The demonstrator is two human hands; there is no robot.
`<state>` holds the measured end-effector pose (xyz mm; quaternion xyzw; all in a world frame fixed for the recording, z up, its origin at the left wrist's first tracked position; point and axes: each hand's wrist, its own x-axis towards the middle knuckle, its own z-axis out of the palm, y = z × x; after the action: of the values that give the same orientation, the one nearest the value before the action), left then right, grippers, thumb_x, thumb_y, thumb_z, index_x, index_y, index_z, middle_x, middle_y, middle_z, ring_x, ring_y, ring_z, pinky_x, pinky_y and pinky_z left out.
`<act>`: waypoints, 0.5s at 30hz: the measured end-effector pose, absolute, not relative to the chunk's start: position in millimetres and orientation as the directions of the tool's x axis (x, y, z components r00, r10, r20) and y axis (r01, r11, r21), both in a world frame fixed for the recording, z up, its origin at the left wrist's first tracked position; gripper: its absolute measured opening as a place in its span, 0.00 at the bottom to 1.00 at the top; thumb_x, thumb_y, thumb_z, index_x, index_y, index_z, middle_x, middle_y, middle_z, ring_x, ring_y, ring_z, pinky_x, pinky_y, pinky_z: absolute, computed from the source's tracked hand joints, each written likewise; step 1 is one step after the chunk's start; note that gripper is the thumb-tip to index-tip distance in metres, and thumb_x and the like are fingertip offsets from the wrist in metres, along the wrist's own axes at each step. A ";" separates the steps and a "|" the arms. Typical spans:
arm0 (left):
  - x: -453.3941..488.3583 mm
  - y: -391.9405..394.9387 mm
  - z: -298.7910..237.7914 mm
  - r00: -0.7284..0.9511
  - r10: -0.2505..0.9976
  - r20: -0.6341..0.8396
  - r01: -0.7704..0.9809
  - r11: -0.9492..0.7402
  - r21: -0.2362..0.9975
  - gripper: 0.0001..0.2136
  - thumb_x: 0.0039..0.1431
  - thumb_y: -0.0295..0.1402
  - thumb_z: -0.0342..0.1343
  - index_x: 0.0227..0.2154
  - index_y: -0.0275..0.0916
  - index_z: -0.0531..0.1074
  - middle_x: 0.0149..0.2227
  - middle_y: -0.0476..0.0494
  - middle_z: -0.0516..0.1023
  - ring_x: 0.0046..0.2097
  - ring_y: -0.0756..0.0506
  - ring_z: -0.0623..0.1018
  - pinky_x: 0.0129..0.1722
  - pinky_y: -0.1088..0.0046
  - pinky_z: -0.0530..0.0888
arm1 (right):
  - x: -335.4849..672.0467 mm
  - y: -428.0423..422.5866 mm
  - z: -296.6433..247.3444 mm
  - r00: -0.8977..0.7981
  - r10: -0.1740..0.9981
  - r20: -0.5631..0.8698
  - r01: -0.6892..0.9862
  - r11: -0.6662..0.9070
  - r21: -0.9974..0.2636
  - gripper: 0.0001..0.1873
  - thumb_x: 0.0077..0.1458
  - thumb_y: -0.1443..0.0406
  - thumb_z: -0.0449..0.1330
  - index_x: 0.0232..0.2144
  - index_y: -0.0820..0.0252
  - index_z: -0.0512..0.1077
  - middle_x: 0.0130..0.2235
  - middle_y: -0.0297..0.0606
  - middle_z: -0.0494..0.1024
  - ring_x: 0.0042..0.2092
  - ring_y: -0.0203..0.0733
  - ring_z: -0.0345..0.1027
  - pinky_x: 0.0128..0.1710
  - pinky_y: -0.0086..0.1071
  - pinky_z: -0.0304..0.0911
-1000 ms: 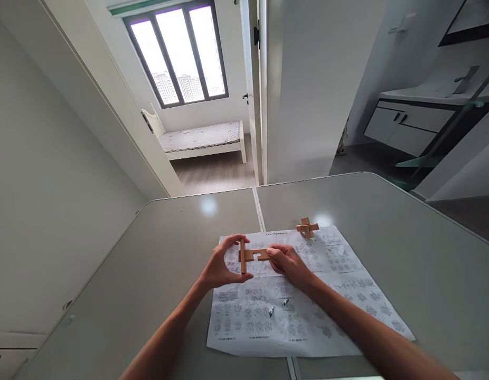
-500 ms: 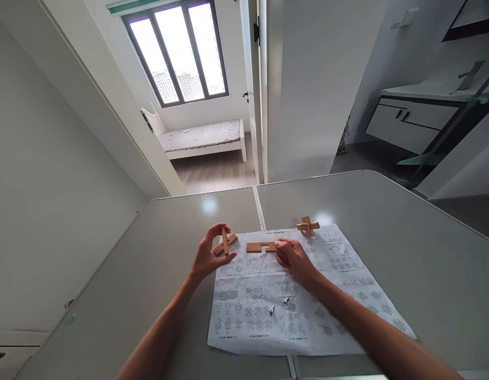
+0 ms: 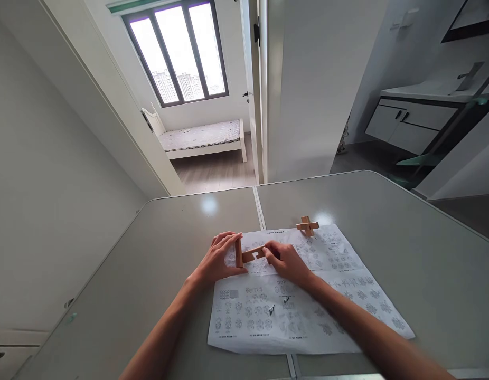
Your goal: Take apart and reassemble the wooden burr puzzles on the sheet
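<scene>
My left hand (image 3: 217, 259) grips a flat wooden puzzle piece (image 3: 238, 253) at its two ends, thumb near and fingers far. It stands on edge over the left side of a printed sheet (image 3: 264, 340). Between the thumb and fingertips of my right hand (image 3: 289, 262) is the right end of a notched wooden puzzle piece (image 3: 248, 256). This one tilts slightly, with its left end against the side of the piece in my left hand. Whether it sits in a slot there, I cannot tell. The second piece seen earlier by my left hand is not visible.
An assembled wooden cross-shaped puzzle (image 3: 308, 226) rests at the sheet's far edge. Two small dark, shiny scraps (image 3: 272, 310) lie on the paper. The grey table (image 3: 161, 248) has a seam down its middle. Beyond are a doorway, a bed (image 3: 205, 138) and a sink cabinet (image 3: 411, 120).
My left hand has moved right and down with its wooden piece. The notched piece in my right hand has shifted left and tilted, and its end now meets the other piece.
</scene>
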<state>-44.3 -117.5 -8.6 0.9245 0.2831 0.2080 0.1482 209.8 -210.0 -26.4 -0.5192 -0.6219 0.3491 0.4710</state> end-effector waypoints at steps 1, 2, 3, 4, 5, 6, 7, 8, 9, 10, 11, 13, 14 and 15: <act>-44.7 -117.0 -9.2 0.761 0.579 0.294 0.462 -0.801 0.381 0.49 0.47 0.48 0.75 0.70 0.47 0.59 0.63 0.35 0.73 0.67 0.30 0.67 0.65 0.48 0.66 | 209.8 -209.3 -27.0 -0.002 0.975 0.222 0.322 0.211 -0.923 0.14 0.65 0.57 0.55 0.30 0.57 0.72 0.24 0.31 0.70 0.26 0.38 0.60 0.28 0.32 0.54; -45.1 -116.4 -10.1 0.767 0.572 0.291 0.461 -0.807 0.369 0.49 0.48 0.49 0.75 0.70 0.46 0.58 0.63 0.35 0.73 0.67 0.30 0.66 0.65 0.48 0.66 | 209.9 -208.5 -27.7 0.015 0.976 0.219 0.323 0.202 -0.924 0.14 0.66 0.56 0.54 0.33 0.57 0.73 0.25 0.32 0.72 0.26 0.38 0.61 0.28 0.32 0.55; -45.4 -115.8 -11.2 0.772 0.565 0.290 0.460 -0.812 0.358 0.49 0.49 0.49 0.74 0.70 0.46 0.58 0.64 0.35 0.73 0.67 0.30 0.67 0.65 0.48 0.66 | 210.0 -207.7 -28.3 0.032 0.976 0.216 0.324 0.194 -0.926 0.15 0.67 0.55 0.53 0.35 0.57 0.73 0.26 0.33 0.73 0.25 0.39 0.62 0.27 0.32 0.56; -45.7 -115.3 -12.3 0.775 0.560 0.292 0.459 -0.817 0.348 0.48 0.49 0.49 0.74 0.71 0.46 0.58 0.64 0.35 0.73 0.67 0.30 0.67 0.65 0.47 0.66 | 210.2 -207.0 -28.8 0.047 0.976 0.213 0.323 0.186 -0.928 0.16 0.68 0.54 0.52 0.37 0.58 0.73 0.27 0.33 0.74 0.25 0.39 0.62 0.26 0.32 0.56; -46.0 -114.9 -13.4 0.778 0.555 0.295 0.457 -0.822 0.339 0.47 0.50 0.49 0.73 0.70 0.46 0.58 0.64 0.35 0.73 0.67 0.30 0.67 0.66 0.47 0.65 | 210.5 -206.6 -29.1 0.059 0.976 0.210 0.324 0.181 -0.929 0.17 0.69 0.54 0.51 0.38 0.58 0.73 0.27 0.33 0.74 0.24 0.39 0.62 0.26 0.32 0.56; -46.2 -114.7 -14.3 0.780 0.550 0.300 0.455 -0.826 0.332 0.46 0.51 0.49 0.73 0.70 0.46 0.59 0.64 0.35 0.73 0.67 0.31 0.68 0.66 0.47 0.65 | 210.9 -206.3 -29.1 0.064 0.976 0.209 0.325 0.178 -0.929 0.17 0.69 0.54 0.51 0.39 0.58 0.73 0.27 0.33 0.73 0.24 0.38 0.61 0.25 0.32 0.56; -46.3 -114.7 -14.7 0.782 0.546 0.302 0.453 -0.829 0.327 0.45 0.52 0.49 0.72 0.70 0.46 0.59 0.64 0.35 0.73 0.66 0.31 0.68 0.66 0.47 0.65 | 211.3 -206.3 -28.9 0.062 0.976 0.209 0.326 0.178 -0.928 0.17 0.69 0.54 0.51 0.39 0.58 0.73 0.27 0.33 0.73 0.24 0.38 0.61 0.25 0.31 0.56; -46.3 -115.0 -14.7 0.785 0.541 0.302 0.450 -0.832 0.323 0.44 0.53 0.49 0.72 0.70 0.46 0.60 0.64 0.35 0.73 0.67 0.31 0.68 0.66 0.47 0.65 | 211.7 -206.4 -28.4 0.056 0.976 0.209 0.328 0.180 -0.927 0.17 0.69 0.54 0.51 0.39 0.58 0.73 0.26 0.33 0.72 0.24 0.38 0.61 0.25 0.31 0.56; -46.1 -115.5 -14.2 0.789 0.537 0.300 0.447 -0.835 0.320 0.43 0.53 0.48 0.72 0.69 0.47 0.61 0.64 0.36 0.74 0.67 0.31 0.68 0.66 0.47 0.65 | 212.1 -206.6 -27.8 0.048 0.977 0.209 0.329 0.182 -0.927 0.18 0.69 0.53 0.51 0.39 0.58 0.74 0.26 0.32 0.72 0.24 0.38 0.60 0.25 0.31 0.56; -45.9 -116.3 -13.3 0.794 0.531 0.296 0.443 -0.839 0.317 0.41 0.54 0.47 0.71 0.68 0.47 0.62 0.64 0.36 0.74 0.67 0.31 0.69 0.66 0.47 0.65 | 212.5 -206.8 -27.2 0.039 0.977 0.209 0.330 0.185 -0.926 0.18 0.69 0.53 0.51 0.39 0.58 0.74 0.26 0.32 0.72 0.24 0.38 0.60 0.25 0.31 0.56; -45.5 -117.3 -11.9 0.800 0.526 0.289 0.440 -0.842 0.314 0.39 0.55 0.46 0.71 0.68 0.47 0.63 0.63 0.37 0.74 0.67 0.31 0.69 0.66 0.47 0.65 | 212.8 -207.0 -26.7 0.033 0.977 0.209 0.330 0.187 -0.925 0.18 0.69 0.53 0.51 0.39 0.58 0.74 0.25 0.32 0.72 0.25 0.38 0.60 0.26 0.31 0.56; -45.0 -119.5 -8.3 0.811 0.516 0.277 0.435 -0.847 0.306 0.37 0.56 0.41 0.69 0.68 0.48 0.63 0.64 0.38 0.74 0.67 0.31 0.68 0.66 0.46 0.64 | 213.1 -207.1 -26.6 0.027 0.978 0.205 0.335 0.184 -0.924 0.18 0.69 0.53 0.52 0.38 0.58 0.74 0.25 0.31 0.71 0.25 0.39 0.60 0.26 0.31 0.56; -44.9 -120.5 -6.3 0.816 0.510 0.272 0.432 -0.850 0.301 0.37 0.57 0.38 0.68 0.69 0.48 0.62 0.64 0.38 0.74 0.68 0.31 0.67 0.67 0.45 0.63 | 213.1 -206.9 -26.9 0.028 0.979 0.202 0.339 0.181 -0.923 0.18 0.68 0.53 0.51 0.36 0.57 0.74 0.24 0.31 0.71 0.24 0.39 0.60 0.25 0.31 0.56; -45.0 -121.2 -4.4 0.821 0.503 0.271 0.427 -0.855 0.296 0.38 0.56 0.35 0.66 0.69 0.48 0.60 0.65 0.38 0.73 0.68 0.31 0.66 0.67 0.45 0.62 | 212.9 -206.7 -27.4 0.029 0.979 0.199 0.344 0.178 -0.922 0.19 0.68 0.52 0.51 0.35 0.57 0.73 0.24 0.31 0.71 0.24 0.39 0.60 0.25 0.31 0.56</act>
<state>-45.0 -121.2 -4.4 0.9476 0.2453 0.1716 0.1115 212.9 -206.7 -27.4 -0.5439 -0.6084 0.3397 0.4676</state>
